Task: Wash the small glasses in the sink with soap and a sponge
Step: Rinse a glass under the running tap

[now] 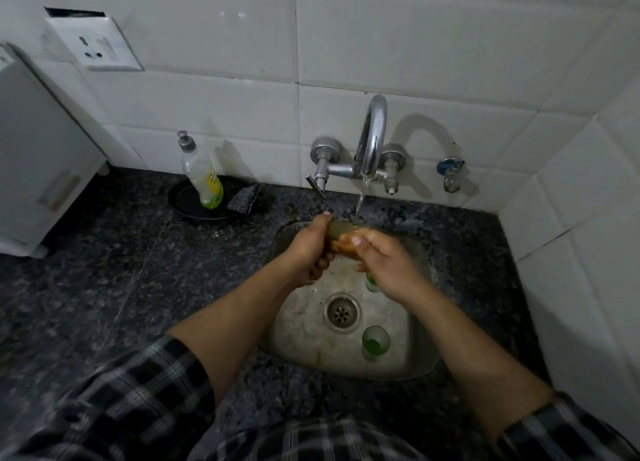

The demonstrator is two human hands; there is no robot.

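Observation:
Both my hands meet over the back of the steel sink [420,363]. My left hand [310,249] and my right hand [388,261] grip a sponge [341,237] between them, green on top and orange below, under a thin stream from the tap [370,138]. A small glass with a green bottom [374,342] stands in the sink near the drain [342,311]. Another small glass [371,282] shows partly beneath my right hand. A soap bottle [202,171] with green liquid stands at the back left.
The soap bottle sits in a black dish [183,201] with a dark scrubbing pad [243,199]. The counter [114,270] is dark speckled granite. A white appliance [38,149] stands at the far left, a wall socket [95,45] above it. Tiled walls close the back and right.

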